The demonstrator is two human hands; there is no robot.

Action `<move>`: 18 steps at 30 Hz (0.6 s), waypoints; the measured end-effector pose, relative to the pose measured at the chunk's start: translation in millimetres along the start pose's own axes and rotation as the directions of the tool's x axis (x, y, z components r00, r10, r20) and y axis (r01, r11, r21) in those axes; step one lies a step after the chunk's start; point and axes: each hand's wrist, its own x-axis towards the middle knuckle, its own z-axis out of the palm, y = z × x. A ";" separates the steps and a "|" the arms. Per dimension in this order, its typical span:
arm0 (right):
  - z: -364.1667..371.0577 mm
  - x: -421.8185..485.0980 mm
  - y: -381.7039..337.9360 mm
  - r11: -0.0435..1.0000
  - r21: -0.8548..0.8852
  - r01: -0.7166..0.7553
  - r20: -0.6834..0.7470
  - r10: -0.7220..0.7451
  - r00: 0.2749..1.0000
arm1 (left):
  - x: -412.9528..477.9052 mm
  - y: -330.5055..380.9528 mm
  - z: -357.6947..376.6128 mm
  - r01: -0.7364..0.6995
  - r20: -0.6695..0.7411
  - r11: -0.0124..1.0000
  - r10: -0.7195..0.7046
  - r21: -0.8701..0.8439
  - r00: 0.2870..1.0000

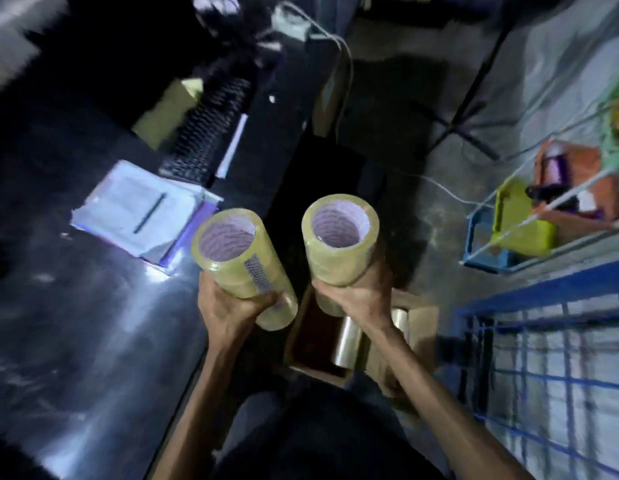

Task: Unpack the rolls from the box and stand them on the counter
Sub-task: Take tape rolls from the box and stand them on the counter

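The left hand [228, 306] is wrapped around the lower part of a long stack of yellowish clear tape rolls [240, 261], fingers curled tight under it, the hollow white core tilted up toward the camera. The right hand [361, 294] grips a second stack of yellowish clear tape rolls [339, 244] the same way, held nearly upright with its open core facing up. The two stacks are side by side, close but not touching, both lifted in the air above the gap between the bench edge and the box.

Just below the right hand sits the open brown cardboard box [318, 368] on the floor, with one more shiny clear roll [348, 341] lying inside against its right wall; the left part of the box looks dark and bare.

To the left stretches the dark glossy bench [76, 323]. On it lies a white notepad [138, 213] with a dark pen [149, 213] across it, and farther back a black keyboard [207, 129]. To the right stands a blue wire rack [543, 341], and above it a blue tray [481, 237] holding a yellow-green container [519, 223].
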 end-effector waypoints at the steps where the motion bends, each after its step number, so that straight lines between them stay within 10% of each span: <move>1: 8.2 5.2 -22.8 0.999 0.006 0.052 0.035 -0.053 0.998 | 6.7 7.9 -17.2 0.001 -0.048 0.999 -0.002 -0.033 0.999; 8: 116.4 20.3 -157.0 0.884 0.125 0.450 0.190 -0.467 0.864 | 69.0 8.3 -156.4 -0.035 -0.438 0.992 -0.023 -0.124 0.899; 18: 339.5 -5.7 -250.2 0.901 0.176 0.396 0.564 -0.422 0.710 | 125.1 -70.0 -321.2 0.146 -0.723 0.978 -0.208 -0.148 0.659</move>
